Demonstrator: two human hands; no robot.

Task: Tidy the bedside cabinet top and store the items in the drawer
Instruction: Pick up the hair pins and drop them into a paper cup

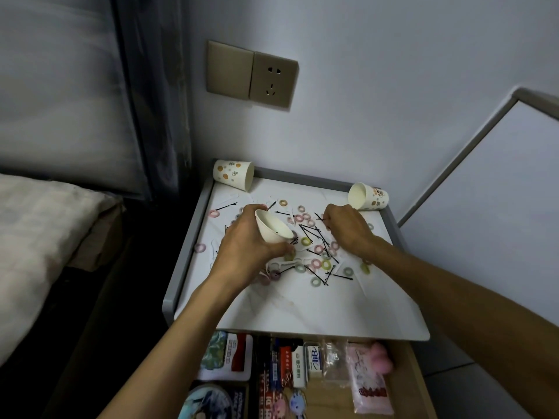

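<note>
Paper cup point(273, 228) gripped tilted in left hand point(245, 241); right hand point(348, 231) curled over hairpins point(311, 234), fingertips hidden, grip unclear.

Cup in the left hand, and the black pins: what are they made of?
Cup in the left hand: likely paper, matte white inside, thin rolled rim. Hairpins: probably thin metal wire with a black coating; too small to be sure.

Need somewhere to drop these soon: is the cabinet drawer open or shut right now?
Open. The drawer is pulled out below the cabinet top, with the boxes inside it showing.
</note>
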